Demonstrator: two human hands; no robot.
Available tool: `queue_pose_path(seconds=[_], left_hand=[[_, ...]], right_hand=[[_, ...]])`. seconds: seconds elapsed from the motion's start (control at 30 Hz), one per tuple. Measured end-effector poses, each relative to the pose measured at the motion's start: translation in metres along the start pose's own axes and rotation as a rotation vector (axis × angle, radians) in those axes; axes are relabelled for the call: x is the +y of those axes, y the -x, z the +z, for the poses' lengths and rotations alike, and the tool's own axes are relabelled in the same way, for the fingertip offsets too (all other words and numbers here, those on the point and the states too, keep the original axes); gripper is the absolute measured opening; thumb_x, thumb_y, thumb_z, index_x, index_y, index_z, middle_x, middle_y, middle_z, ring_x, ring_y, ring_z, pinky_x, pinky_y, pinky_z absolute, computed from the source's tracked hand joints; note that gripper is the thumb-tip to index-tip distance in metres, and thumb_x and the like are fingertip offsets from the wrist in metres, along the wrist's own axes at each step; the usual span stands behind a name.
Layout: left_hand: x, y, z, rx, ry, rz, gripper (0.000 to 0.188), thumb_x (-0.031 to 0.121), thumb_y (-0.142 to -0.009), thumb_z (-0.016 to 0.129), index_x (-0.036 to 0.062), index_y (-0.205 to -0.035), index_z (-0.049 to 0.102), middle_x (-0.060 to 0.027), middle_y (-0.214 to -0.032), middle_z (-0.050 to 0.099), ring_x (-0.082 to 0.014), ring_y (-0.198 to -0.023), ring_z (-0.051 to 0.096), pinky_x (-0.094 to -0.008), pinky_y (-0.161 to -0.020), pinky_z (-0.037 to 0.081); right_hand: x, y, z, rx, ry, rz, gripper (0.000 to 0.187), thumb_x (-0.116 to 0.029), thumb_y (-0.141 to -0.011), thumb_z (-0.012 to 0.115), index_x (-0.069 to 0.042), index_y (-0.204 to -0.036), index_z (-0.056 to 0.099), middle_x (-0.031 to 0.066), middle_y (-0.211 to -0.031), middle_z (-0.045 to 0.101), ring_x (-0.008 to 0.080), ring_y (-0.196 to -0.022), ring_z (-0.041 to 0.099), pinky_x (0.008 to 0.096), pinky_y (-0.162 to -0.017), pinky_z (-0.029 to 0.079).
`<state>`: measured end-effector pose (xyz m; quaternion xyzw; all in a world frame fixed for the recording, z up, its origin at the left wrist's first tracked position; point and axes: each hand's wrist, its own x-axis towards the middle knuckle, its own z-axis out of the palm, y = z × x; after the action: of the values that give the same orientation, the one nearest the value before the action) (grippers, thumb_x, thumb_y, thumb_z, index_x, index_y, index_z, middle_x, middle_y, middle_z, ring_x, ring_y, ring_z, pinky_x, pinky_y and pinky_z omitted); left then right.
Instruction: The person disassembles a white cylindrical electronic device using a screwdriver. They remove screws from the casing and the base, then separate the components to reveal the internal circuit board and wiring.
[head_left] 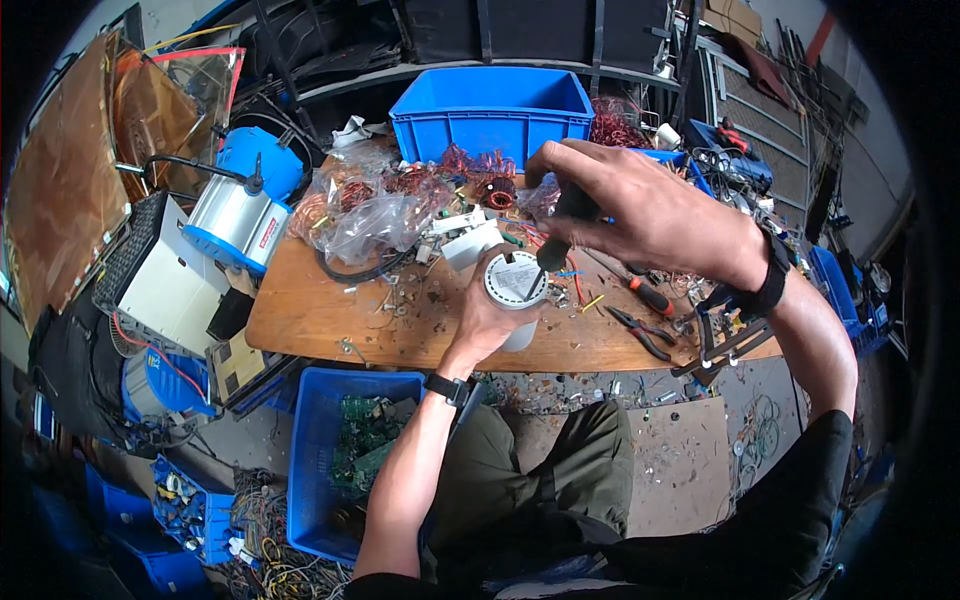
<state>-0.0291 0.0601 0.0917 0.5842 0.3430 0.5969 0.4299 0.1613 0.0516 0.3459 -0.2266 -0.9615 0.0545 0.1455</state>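
Observation:
My left hand [480, 320] is wrapped round a white cylindrical device [514, 276] above the front part of the wooden table. Its round end faces up, with a ring of slots and a pale label. My right hand [655, 205] grips a screwdriver [574, 218] by its dark handle. The thin shaft slants down to the left across the device's round end; whether the tip is in a slot or just on the surface I cannot tell. A white plastic piece [472, 245] lies right behind the left hand.
Pliers [642, 333] and a red-and-black screwdriver [650, 296] lie on the table [300, 325] at right. Plastic bags [375, 225] and copper coils [497, 192] cover its back, before a blue crate [490, 130]. Another blue bin [310, 460] with green circuit boards stands below, left of my legs.

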Motion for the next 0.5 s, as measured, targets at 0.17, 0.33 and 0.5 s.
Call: queue_pose_path(seconds=[0.17, 0.33, 0.5], left_hand=[[0.002, 0.000, 0.000, 0.005, -0.076, 0.077, 0.077, 0.003, -0.070, 0.094, 0.0075, -0.135, 0.052, -0.0041, -0.122, 0.063, -0.0145, -0.112, 0.062, -0.0325, -0.101, 0.054], [0.008, 0.002, 0.000, 0.013, -0.072, 0.026, 0.084, 0.004, -0.067, 0.095, 0.0064, -0.139, 0.052, -0.0066, -0.128, 0.063, -0.0168, -0.119, 0.061, -0.0353, -0.106, 0.051], [0.005, 0.002, 0.002, 0.017, -0.036, 0.060, 0.080, 0.003, -0.069, 0.095, 0.0069, -0.136, 0.051, -0.0045, -0.122, 0.063, -0.0147, -0.113, 0.062, -0.0325, -0.100, 0.054]], right_hand=[[0.001, 0.003, 0.005, 0.097, -0.039, -0.131, 0.056, -0.022, -0.092, 0.077, 0.002, -0.136, 0.051, 0.0216, -0.117, 0.063, 0.0404, -0.108, 0.065, 0.0467, -0.092, 0.054], [-0.009, -0.001, -0.001, 0.006, 0.095, 0.027, 0.056, -0.021, -0.092, 0.076, 0.002, -0.137, 0.050, 0.0207, -0.119, 0.063, 0.0399, -0.111, 0.065, 0.0454, -0.094, 0.054], [0.003, 0.001, 0.004, 0.054, -0.037, -0.165, 0.059, -0.019, -0.092, 0.076, 0.002, -0.140, 0.049, 0.0203, -0.121, 0.062, 0.0391, -0.112, 0.064, 0.0454, -0.095, 0.054]])
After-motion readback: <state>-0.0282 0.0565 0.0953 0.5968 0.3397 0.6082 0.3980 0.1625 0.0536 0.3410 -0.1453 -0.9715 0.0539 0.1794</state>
